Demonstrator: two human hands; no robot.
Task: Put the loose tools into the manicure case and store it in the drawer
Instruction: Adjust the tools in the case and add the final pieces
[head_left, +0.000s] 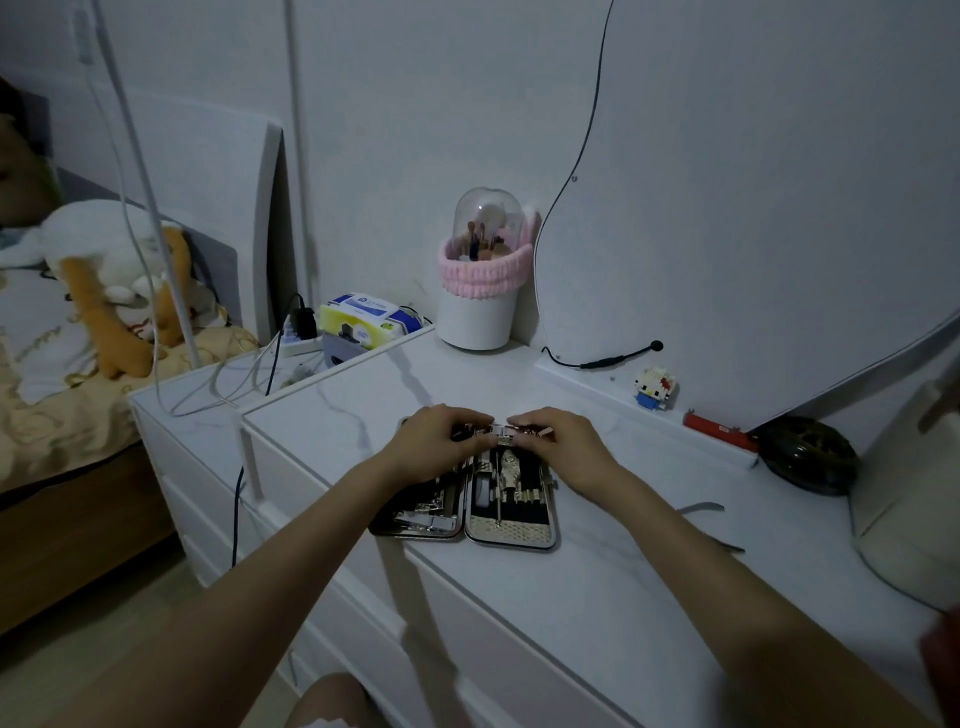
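The manicure case (511, 530) lies open on the white dresser top (597, 582), its two halves flat and side by side, with several metal tools strapped inside. My left hand (441, 441) and my right hand (561, 441) meet over the case's far end. Both pinch a small shiny metal tool (503, 432) between their fingertips. Two loose tools lie on the dresser to the right: a flat grey one (701, 507) and a thin dark one (727, 545).
A white brush holder with a pink band and clear dome (480, 280) stands at the back. A block figure (655, 387), a red object (719, 431) and a dark round dish (810, 457) line the mirror ledge. Drawer fronts (493, 623) face me below. A lower cabinet with cables sits to the left.
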